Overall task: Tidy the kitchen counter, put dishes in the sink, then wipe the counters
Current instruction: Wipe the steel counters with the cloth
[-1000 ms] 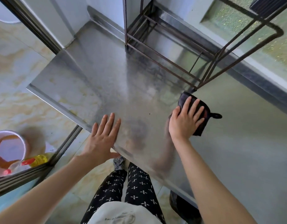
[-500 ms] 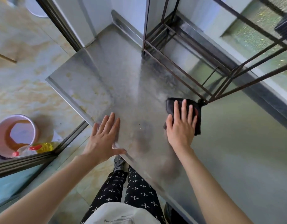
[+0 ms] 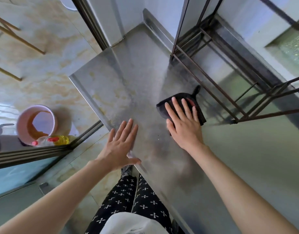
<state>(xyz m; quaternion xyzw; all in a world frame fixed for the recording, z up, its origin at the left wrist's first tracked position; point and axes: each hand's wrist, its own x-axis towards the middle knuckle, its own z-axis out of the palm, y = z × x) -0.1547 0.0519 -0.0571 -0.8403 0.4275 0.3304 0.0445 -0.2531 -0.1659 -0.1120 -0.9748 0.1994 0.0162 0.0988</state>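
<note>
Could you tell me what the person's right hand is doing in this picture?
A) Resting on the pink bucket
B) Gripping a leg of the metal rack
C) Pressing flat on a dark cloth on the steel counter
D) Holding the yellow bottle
C: the right hand lies with fingers straight on the dark cloth, which sits on the steel counter beside the metal rack; the left hand rests flat at the counter's edge.

The person wears black trousers (image 3: 119, 199) strewn with small white crosses, a white top (image 3: 133, 224), a grey shoe (image 3: 126, 170) just beneath the edge of the steel counter (image 3: 128, 78), forearms (image 3: 229, 176) bare.
</note>
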